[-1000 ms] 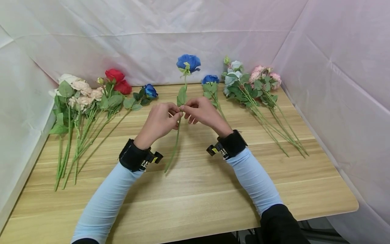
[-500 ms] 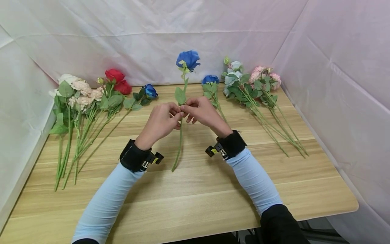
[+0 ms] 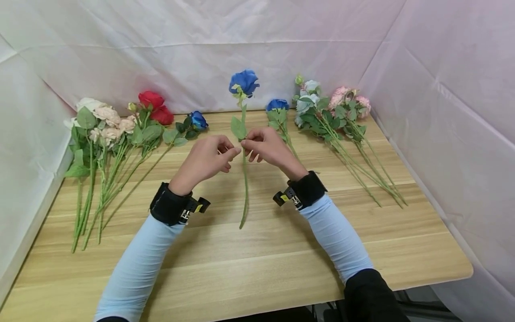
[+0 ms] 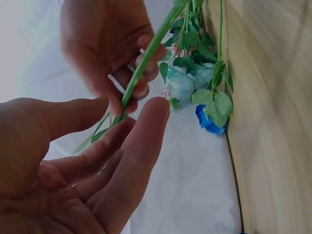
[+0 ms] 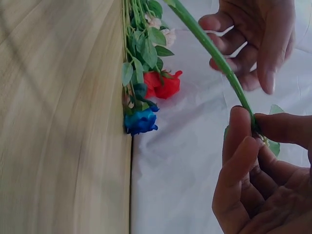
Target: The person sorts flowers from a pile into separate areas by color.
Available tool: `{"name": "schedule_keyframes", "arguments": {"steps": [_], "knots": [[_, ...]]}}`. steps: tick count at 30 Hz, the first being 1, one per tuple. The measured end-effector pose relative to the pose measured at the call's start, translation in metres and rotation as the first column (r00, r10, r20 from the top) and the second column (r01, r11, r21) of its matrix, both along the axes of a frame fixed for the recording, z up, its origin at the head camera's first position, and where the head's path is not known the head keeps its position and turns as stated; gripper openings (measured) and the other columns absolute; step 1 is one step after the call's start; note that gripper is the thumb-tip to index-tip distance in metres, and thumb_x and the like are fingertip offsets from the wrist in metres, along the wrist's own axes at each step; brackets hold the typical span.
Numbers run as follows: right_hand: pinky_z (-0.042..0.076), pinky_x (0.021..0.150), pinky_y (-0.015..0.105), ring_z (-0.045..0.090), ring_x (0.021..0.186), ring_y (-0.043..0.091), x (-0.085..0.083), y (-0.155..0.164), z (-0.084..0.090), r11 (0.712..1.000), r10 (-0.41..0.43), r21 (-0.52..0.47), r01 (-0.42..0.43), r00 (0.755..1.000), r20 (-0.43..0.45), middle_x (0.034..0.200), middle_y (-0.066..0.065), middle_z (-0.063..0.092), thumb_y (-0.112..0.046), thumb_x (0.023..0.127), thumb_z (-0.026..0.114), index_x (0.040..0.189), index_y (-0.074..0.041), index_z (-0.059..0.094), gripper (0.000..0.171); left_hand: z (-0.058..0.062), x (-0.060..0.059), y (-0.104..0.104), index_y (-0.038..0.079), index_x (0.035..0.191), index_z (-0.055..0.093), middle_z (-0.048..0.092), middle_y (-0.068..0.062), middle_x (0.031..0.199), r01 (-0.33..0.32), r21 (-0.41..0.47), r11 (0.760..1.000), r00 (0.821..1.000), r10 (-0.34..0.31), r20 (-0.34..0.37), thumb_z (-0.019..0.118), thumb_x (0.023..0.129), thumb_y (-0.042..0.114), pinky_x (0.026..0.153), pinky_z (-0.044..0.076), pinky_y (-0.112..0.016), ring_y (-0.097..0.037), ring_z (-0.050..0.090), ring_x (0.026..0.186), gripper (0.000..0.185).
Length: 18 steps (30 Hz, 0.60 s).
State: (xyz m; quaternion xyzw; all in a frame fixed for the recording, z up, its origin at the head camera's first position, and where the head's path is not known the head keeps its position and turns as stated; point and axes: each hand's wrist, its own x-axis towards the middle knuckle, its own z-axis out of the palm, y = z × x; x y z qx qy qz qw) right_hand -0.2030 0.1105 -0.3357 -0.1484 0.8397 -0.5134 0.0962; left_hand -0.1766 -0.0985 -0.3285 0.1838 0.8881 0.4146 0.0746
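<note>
A blue rose stands upright in the middle of the head view, its long green stem hanging over the table. Between thumb and forefinger my right hand pinches that stem just below the leaves. The right wrist view shows the pinch on the stem up close. My left hand is just left of the stem, its thumb and fingers parted and bent loosely. Nothing lies between the left hand's fingers in the left wrist view. The rose's bloom is out of both wrist views.
To the left on the wooden table lie white and cream flowers, red roses and a dark blue rose. Another blue rose, pale blue flowers and pink flowers lie to the right. White cloth hangs behind.
My left hand has let go of the stem and moved slightly left. The rose has turned, and the stem's lower end has swung right. My right hand has kept its place.
</note>
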Motion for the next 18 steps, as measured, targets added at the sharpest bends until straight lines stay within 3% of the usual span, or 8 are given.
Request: {"name": "schedule_keyframes", "arguments": {"steps": [9,14,18], "knots": [[0.055,0.062,0.032,0.068,0.067,0.021,-0.017,0.038,-0.005,0.989,-0.083,0.12,0.083,0.997,-0.007,0.084,0.011,0.071,-0.023,0.102,0.064,0.102,-0.007,0.074,0.018,0.0,-0.003,-0.007,0.01,0.104,0.073,0.074,-0.01,0.092,-0.019,-0.004,1.0,0.999,0.019,-0.043,0.064,0.104,0.034,0.065,0.06,-0.034,-0.018,0.075,0.069,0.026],[0.058,0.069,0.036,0.07,0.075,0.029,-0.032,0.072,0.0,0.953,-0.131,0.274,0.131,0.991,-0.019,0.092,0.018,0.073,-0.024,0.103,0.062,0.101,-0.007,0.074,0.021,-0.001,-0.004,-0.007,0.008,0.105,0.073,0.074,-0.012,0.091,-0.01,-0.006,1.0,0.999,0.009,-0.048,0.065,0.104,0.033,0.064,0.06,-0.033,-0.019,0.075,0.068,0.026],[0.058,0.073,0.04,0.07,0.078,0.033,-0.045,0.093,0.005,0.913,-0.112,0.392,0.117,0.993,-0.034,0.093,0.018,0.073,-0.024,0.104,0.059,0.094,-0.005,0.073,0.026,-0.004,-0.004,-0.007,0.007,0.105,0.073,0.073,-0.013,0.091,-0.003,-0.001,1.0,0.999,0.003,-0.049,0.065,0.103,0.032,0.062,0.061,-0.033,-0.02,0.075,0.067,0.026]]}}
